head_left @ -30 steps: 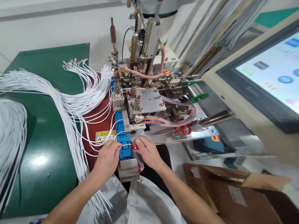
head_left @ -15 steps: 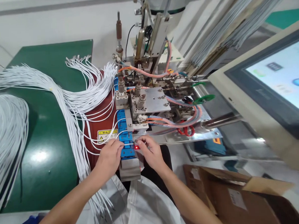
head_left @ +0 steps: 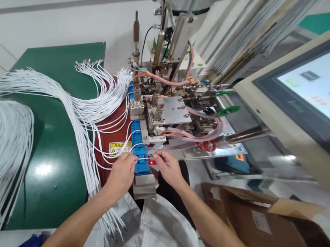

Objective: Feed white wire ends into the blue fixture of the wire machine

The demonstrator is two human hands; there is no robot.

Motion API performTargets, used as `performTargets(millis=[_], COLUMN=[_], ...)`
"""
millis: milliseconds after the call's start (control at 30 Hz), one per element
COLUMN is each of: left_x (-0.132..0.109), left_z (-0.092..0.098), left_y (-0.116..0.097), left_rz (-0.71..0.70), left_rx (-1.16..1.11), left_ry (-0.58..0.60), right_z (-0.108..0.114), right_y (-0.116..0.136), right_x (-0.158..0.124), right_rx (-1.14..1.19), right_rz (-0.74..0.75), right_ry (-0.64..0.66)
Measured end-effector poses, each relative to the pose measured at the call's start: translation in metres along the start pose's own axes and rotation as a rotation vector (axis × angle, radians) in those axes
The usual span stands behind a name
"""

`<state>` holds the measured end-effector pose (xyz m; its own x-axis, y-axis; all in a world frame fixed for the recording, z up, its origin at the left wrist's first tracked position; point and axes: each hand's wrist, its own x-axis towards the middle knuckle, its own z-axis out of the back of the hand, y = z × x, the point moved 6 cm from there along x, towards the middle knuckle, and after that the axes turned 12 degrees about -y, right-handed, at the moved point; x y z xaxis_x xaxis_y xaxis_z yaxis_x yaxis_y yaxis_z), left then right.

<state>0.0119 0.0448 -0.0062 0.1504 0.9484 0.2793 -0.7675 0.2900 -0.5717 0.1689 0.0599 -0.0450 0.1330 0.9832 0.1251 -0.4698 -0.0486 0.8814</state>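
Note:
My left hand [head_left: 125, 168] is closed, thumb and finger pinching a white cable [head_left: 143, 159] that lies across the blue fixture blocks [head_left: 142, 168]. On the other side of the blocks, my right hand [head_left: 167, 165] is closed in a pinch at the cable's end. That tip is too small and covered by the fingers to make out. A red light [head_left: 152, 162] glows just beside my right fingertips. Farther up the row, other white cables run into the blue blocks. A large bundle of white cables [head_left: 80, 142] hangs down left of my left hand.
Beyond my hands stands the machine [head_left: 170, 110] with orange and clear air tubes. A screen [head_left: 314, 78] juts in from the right. A cardboard box [head_left: 241, 215] sits below right. The green table [head_left: 57, 188] at left bears a cable coil [head_left: 10, 146].
The whole view has shifted slightly. Both hands stay at the same blue block, and the right fingers have edged a little away from the block.

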Motion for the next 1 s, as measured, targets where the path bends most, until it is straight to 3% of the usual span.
performTargets(millis=[300,500,667,800,1000], left_x=[-0.002,-0.005,-0.006,-0.005,-0.017], left_z=[-0.001,-0.006,-0.003,-0.001,0.013], left_y=[-0.001,0.001,-0.010,-0.015,-0.011], left_rz=[-0.026,-0.054,-0.190,-0.276,-0.399], left_rx=[0.012,0.071,0.293,0.390,0.314], left_ry=[-0.007,0.013,0.042,0.088,0.136], right_z=[-0.009,-0.016,-0.017,-0.008,0.012], right_y=[0.019,0.003,0.001,-0.004,-0.017], right_x=[0.009,-0.003,-0.004,0.000,-0.003], right_rx=[-0.193,-0.029,-0.017,0.005,0.251], right_rz=[0.286,0.084,0.051,-0.010,-0.195], right_ry=[0.104,-0.019,-0.029,-0.058,-0.192])
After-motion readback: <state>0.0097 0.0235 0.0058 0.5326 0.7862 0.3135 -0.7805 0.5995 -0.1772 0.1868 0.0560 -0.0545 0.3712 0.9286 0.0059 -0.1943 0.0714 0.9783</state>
